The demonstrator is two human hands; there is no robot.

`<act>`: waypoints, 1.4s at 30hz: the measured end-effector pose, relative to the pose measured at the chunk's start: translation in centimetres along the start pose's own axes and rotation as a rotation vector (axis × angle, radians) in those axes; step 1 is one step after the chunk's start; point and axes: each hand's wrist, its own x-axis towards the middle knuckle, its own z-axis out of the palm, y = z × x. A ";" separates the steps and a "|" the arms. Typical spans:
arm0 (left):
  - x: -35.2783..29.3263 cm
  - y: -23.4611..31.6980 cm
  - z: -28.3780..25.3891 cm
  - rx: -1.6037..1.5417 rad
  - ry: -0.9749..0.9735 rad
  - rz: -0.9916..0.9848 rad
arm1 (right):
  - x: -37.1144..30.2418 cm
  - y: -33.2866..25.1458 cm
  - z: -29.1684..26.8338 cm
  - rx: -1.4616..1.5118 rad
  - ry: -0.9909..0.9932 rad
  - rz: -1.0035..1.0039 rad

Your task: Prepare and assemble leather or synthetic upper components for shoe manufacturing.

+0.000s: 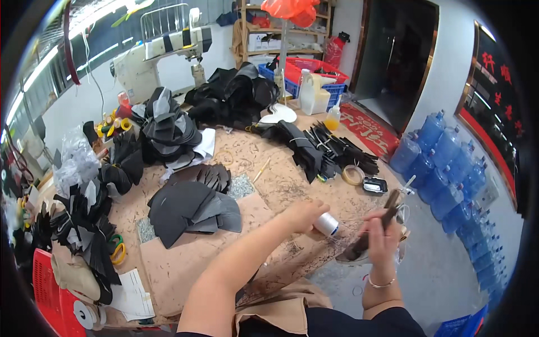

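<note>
My left hand (306,215) is closed around one end of a white spool of thread (327,224) with a blue rim, just above the table's right part. My right hand (382,238), slightly blurred and wearing a bracelet, grips a dark brown bar-shaped thing (390,213) at the table's right edge. Its exact kind does not show. Left of my forearm lies a fanned stack of dark grey cut pieces (182,208), partly on a brown sheet (185,269).
Bundled black pieces (306,149), a tape roll (352,175) and a small black box (375,185) lie farther back. A sewing machine (163,56) stands behind dark heaps (233,95). Blue water bottles (432,163) line the right wall. Scissors (118,251) with coloured handles lie left.
</note>
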 end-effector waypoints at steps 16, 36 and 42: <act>-23.7 -5.5 -22.8 -0.901 1.407 -0.513 | 9.6 13.5 6.2 -0.678 -0.282 0.104; -30.7 6.7 -25.5 -0.597 0.593 -0.237 | 14.4 -9.5 25.8 0.917 -1.274 0.291; -31.4 3.3 -23.1 -0.391 1.171 -0.641 | 13.7 -13.6 24.6 0.251 -1.174 -0.479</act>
